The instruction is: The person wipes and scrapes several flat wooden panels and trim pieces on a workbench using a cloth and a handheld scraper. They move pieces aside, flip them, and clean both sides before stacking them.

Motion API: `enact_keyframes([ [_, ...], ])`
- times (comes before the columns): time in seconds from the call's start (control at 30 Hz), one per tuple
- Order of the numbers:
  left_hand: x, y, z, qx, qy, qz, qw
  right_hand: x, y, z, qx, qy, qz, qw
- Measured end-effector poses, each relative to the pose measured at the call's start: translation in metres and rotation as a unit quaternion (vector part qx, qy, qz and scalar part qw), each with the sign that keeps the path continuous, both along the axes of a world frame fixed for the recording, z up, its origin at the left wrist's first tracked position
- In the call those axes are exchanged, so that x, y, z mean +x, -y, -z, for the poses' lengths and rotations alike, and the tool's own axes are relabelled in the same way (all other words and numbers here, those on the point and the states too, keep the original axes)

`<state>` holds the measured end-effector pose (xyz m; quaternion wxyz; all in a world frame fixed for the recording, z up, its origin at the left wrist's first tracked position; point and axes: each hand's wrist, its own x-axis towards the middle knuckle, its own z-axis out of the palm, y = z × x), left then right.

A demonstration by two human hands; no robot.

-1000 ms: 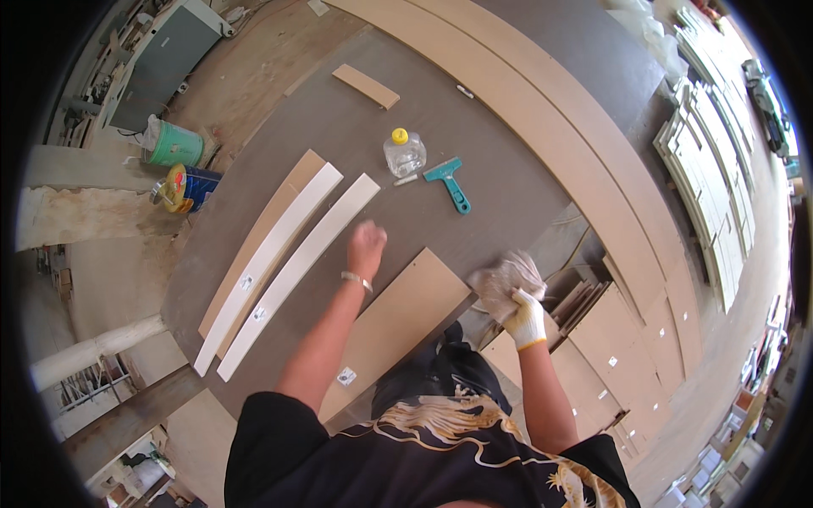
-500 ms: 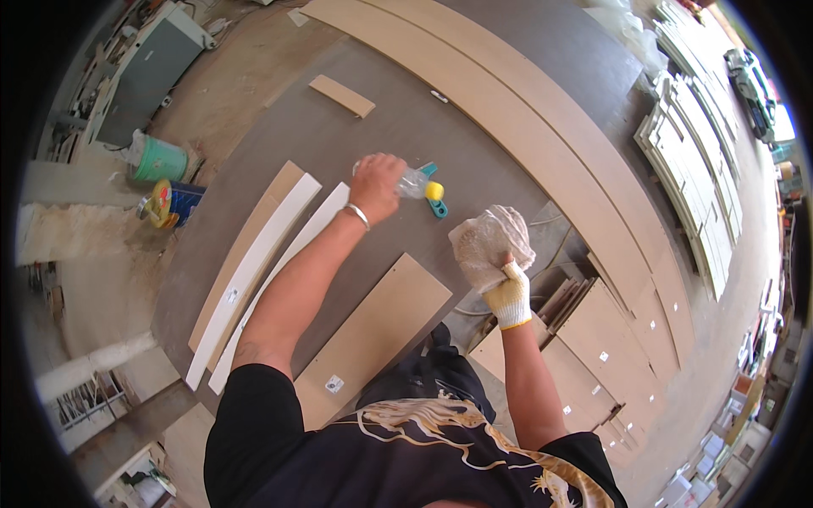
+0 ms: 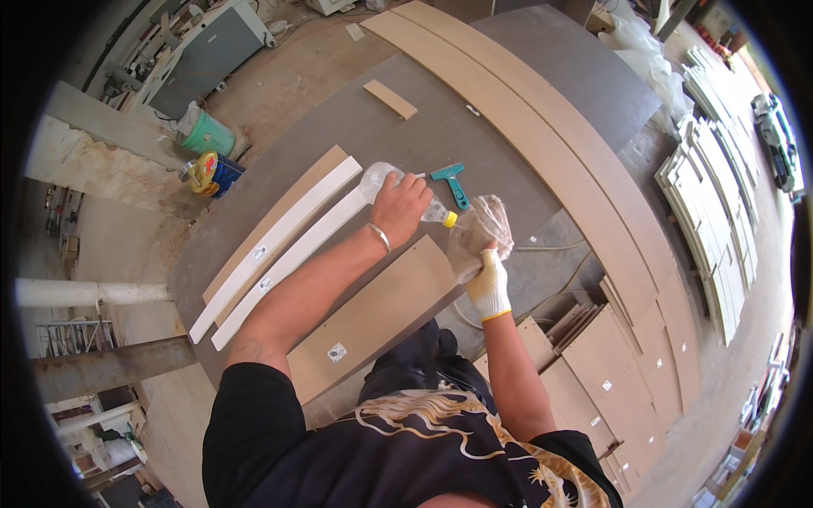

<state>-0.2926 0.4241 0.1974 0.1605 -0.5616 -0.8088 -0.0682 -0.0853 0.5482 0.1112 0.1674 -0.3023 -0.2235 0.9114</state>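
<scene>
Your left grip [image 3: 402, 206] is wrapped round the clear bottle [image 3: 373, 179], held tilted on the left and near side of the scraper [image 3: 460, 195]. Your gloved right grip [image 3: 489, 288] holds a pale crumpled wad [image 3: 485, 222], nearer you than the scraper and slightly to its right; its material cannot be confirmed.

Change noted: half a second ago the yellow cap [image 3: 450, 219] was clear of the wad and the bottle partly covered the scraper. The cap is now at the wad's edge, contact unconfirmed, and the scraper shows whole. Finding: the work is judged to centre on bottle and wad together, with both your hands committed.

Surface: on the brown-grey tabletop [image 3: 508, 178], a tan panel [image 3: 381, 309] lies nearer you than the scraper; two white strips [image 3: 275, 250] lie to its left. Beyond it are a small offcut [image 3: 390, 99] and long tan boards [image 3: 542, 118].

Room: a green bucket [image 3: 207, 135] stands far left of the scraper, stacked white boards [image 3: 699, 203] far right.
</scene>
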Motion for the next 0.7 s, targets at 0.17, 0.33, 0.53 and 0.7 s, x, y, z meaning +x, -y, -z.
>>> enact_keyframes([
  [0.17, 0.007, 0.017, 0.042, 0.013, 0.063, -0.063, 0.996, -0.013, 0.014, -0.007, -0.124, -0.13, 0.029, 0.983],
  [0.33, -0.014, 0.034, 0.117, 0.128, 0.331, -0.274, 0.894, 0.002, 0.01, -0.003, -0.109, -0.133, 0.039, 0.984],
  [0.53, -0.047, 0.073, 0.197, 0.25, 0.45, -0.28, 0.81, 0.056, -0.037, 0.017, -0.007, 0.092, 0.106, 0.99],
  [0.7, 0.095, 0.245, 0.23, 0.251, 0.271, -0.431, 0.823, 0.067, 0.036, 0.084, 0.661, 0.247, -0.196, 0.681],
])
